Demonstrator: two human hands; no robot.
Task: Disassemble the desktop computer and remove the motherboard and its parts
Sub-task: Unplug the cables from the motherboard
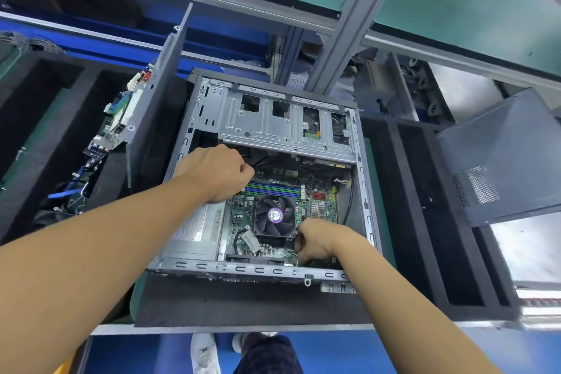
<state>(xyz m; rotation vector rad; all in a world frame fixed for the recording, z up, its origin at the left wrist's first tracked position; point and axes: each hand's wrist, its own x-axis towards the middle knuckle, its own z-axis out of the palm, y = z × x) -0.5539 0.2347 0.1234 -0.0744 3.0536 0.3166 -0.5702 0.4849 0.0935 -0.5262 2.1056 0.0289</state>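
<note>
An open desktop case [362,191] lies on its side on black foam. Inside it sits the green motherboard [321,209] with a black CPU fan [274,217], blue and green memory slots [273,187] and a silver power supply [194,228] at the left. A metal drive cage [273,121] spans the far end. My left hand [218,173] is curled over the board's far left corner near the memory slots; what its fingers hold is hidden. My right hand [315,240] reaches down at the fan's near right corner, its fingers curled by thin wires [294,255].
Another motherboard [118,118] stands in a black foam tray [45,106] at the left. A grey side panel [161,82] leans upright left of the case. A second panel [501,161] lies at the right. An aluminium frame post [343,24] rises behind the case.
</note>
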